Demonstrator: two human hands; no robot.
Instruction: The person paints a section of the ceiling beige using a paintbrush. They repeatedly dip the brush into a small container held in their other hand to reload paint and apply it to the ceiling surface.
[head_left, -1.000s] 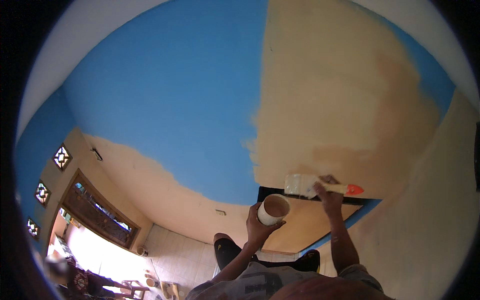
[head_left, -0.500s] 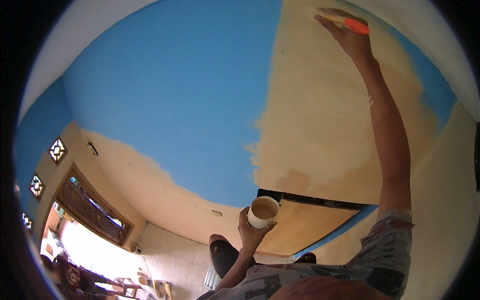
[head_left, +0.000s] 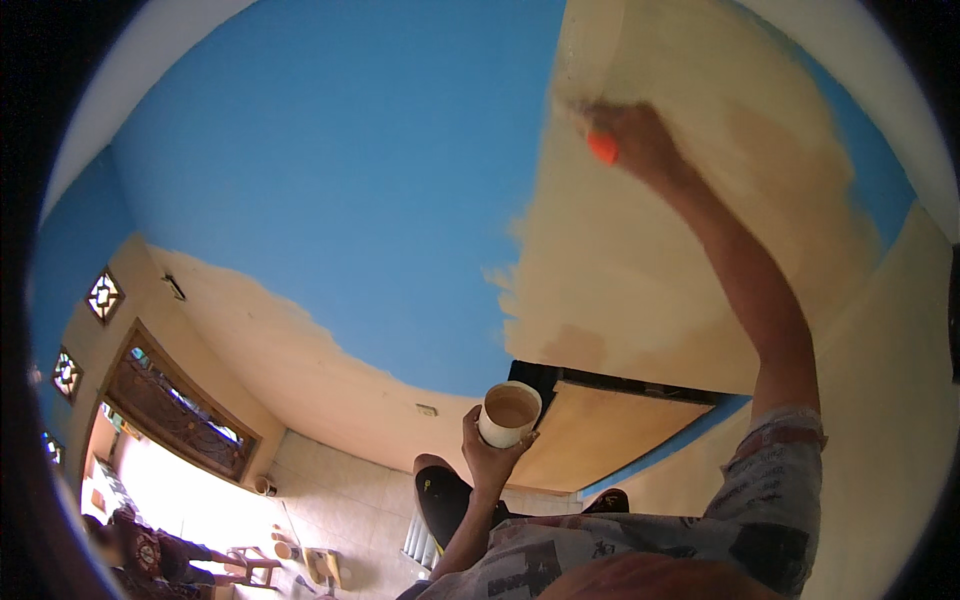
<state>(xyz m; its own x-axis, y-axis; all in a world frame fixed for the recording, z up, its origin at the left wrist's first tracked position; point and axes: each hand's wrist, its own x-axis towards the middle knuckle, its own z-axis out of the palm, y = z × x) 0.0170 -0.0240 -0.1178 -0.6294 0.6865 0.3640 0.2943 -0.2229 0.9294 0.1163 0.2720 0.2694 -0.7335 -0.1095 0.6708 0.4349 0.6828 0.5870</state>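
My right hand (head_left: 635,138) is raised to the wall, closed on a paintbrush whose orange handle end (head_left: 602,148) shows below the fingers. The bristles are blurred and lie near the border of beige and blue paint. A white cup (head_left: 509,414) of beige-brown paint rests in my left hand (head_left: 490,455), its fingers wrapped round the side and its mouth facing up. Around the brush the wall is beige (head_left: 660,230), with darker, wet-looking patches; to the left it is blue (head_left: 350,180).
Below the cup stands a wooden panel with a dark top edge (head_left: 620,430). A doorway with a carved transom (head_left: 180,400) opens at the left, with patterned vents (head_left: 104,296) beside it. Another person (head_left: 150,555), a small wooden stool (head_left: 255,568) and containers (head_left: 283,548) are on the floor, lower left.
My right hand has swept down and left along the wall with the paintbrush. The cup in my left hand appears slightly further left, as the whole view has shifted a little.
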